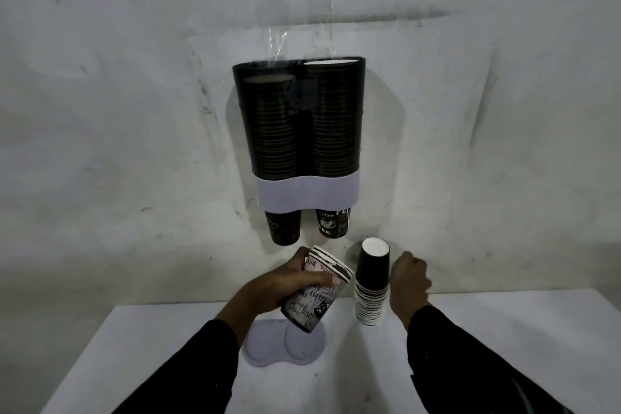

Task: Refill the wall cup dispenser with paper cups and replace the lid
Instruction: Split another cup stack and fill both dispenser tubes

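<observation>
Here, a person stands at a white table (504,346) facing a grey wall. At the centre of the frame hangs the dispenser (299,124), a dark twin-tube holder with a pale band near its base. Both tubes look nearly full; the left column sits a little lower than the right. One cup pokes out under each tube.

Lower centre, the left hand (279,282) grips a short stack of printed cups (316,292), tilted, rims pointing up and right, base low over the table. Just right of it, a taller stack (371,286) stands upside down on the table. The right hand (408,279) is beside that stack, fingers curled and holding nothing; whether it touches the stack cannot be told.

The pale, peanut-shaped lid (285,346) lies on the table at bottom centre, partly behind the held cups.

The refilling step seems under way. Next, the held cups likely need lifting and lowering into the left tube, base first. The lid goes on last.
</observation>
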